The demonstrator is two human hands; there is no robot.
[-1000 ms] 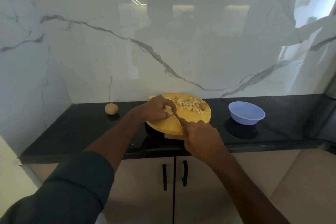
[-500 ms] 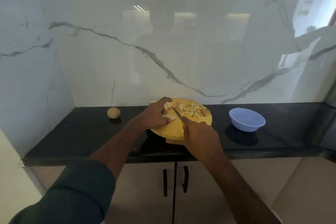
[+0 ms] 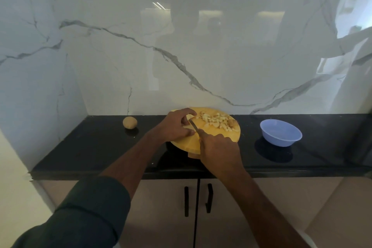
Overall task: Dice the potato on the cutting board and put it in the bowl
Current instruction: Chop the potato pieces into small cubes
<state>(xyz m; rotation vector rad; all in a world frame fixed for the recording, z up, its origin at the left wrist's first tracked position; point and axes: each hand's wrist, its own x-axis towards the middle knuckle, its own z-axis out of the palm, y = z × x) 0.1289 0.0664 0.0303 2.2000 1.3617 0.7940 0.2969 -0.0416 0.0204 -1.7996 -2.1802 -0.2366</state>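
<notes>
A round wooden cutting board (image 3: 213,137) lies on the black counter (image 3: 100,147). A heap of diced potato (image 3: 218,122) covers its far right part. My left hand (image 3: 177,125) holds a pale potato piece (image 3: 188,127) down on the board, fingers curled over it. My right hand (image 3: 218,147) grips a knife (image 3: 194,126) whose blade lies against that piece beside my left fingers. The blue bowl (image 3: 280,132) stands to the right of the board and looks empty.
A whole unpeeled potato (image 3: 130,122) rests on the counter left of the board. A marble wall rises behind the counter. Cabinet doors with black handles (image 3: 209,197) are below the counter's front edge.
The view has tilted down a little. My left hand keeps shifting its hold on the potato piece while the knife stays at the piece beside my fingers.
</notes>
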